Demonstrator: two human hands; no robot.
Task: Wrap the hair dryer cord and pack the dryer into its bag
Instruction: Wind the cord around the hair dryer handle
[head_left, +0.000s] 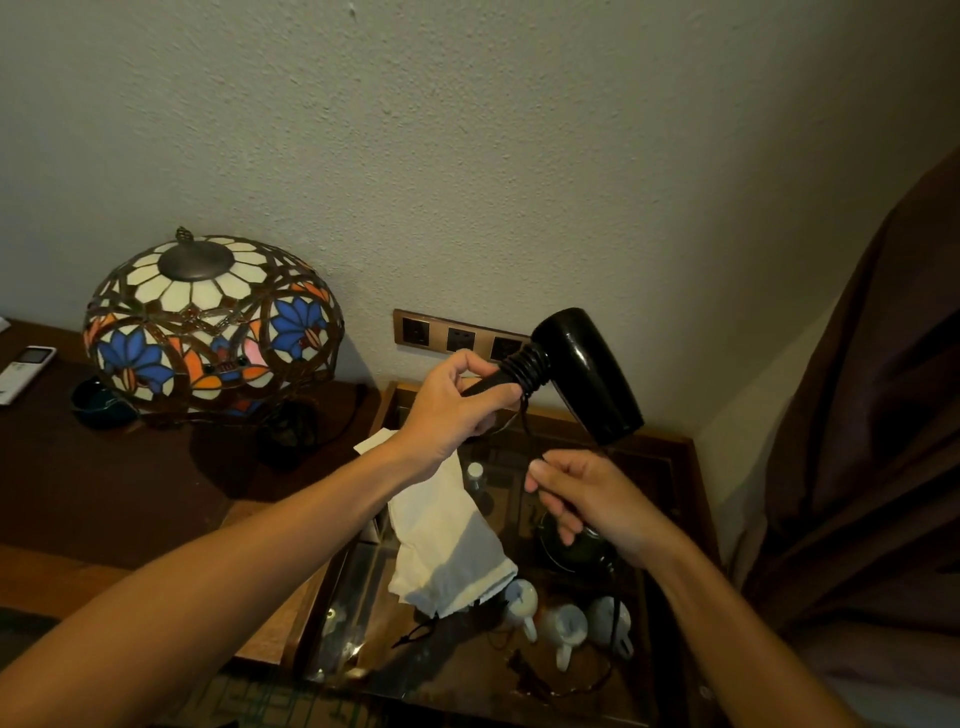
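Currently left hand (457, 400) grips the black hair dryer (582, 374) by its handle, cord (525, 364) coiled there — right hand (587, 501) pinches the loose cord below. White bag (447, 540) lies on glass-topped table (675, 467).

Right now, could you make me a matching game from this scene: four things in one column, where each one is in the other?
Things:
1. dryer
2. cord
3. white bag
4. lamp

Places:
A. lying on the glass top
B. standing on the dark desk
C. handle gripped in the left hand
D. running through the right hand

Pairs: 1-C, 2-D, 3-A, 4-B
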